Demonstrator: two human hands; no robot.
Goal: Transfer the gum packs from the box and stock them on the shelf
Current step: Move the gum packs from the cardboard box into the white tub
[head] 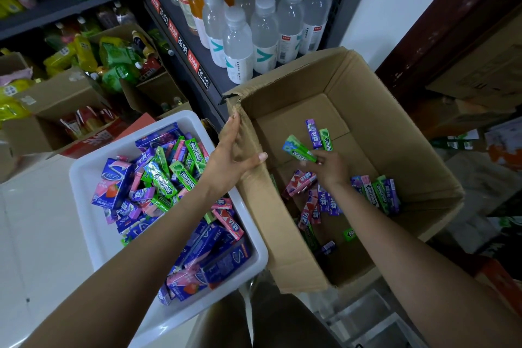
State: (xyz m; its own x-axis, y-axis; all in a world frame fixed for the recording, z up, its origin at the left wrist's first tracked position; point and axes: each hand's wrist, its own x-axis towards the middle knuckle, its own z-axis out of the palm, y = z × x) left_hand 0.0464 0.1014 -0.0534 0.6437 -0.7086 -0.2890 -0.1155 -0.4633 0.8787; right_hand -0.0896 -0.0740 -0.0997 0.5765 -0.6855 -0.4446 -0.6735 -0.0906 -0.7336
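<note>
A brown cardboard box [395,132] stands open at the right, with several gum packs [375,195] in green, purple and pink scattered on its floor. My left hand [234,155] grips the box's left wall at the rim, thumb inside. My right hand [327,166] is down inside the box and pinches a green gum pack [299,149] lifted off the bottom. Two more packs, purple and green [319,134], lie just behind it. A white bin [84,178] at the left is heaped with gum packs and larger purple gum boxes [117,183].
Dark shelving behind the box carries clear water bottles [262,31] and orange drinks, with price tags [183,45] along its edge. Cardboard cartons of snacks and bottles [84,87] sit at the far left. More cartons [480,73] stand at the right.
</note>
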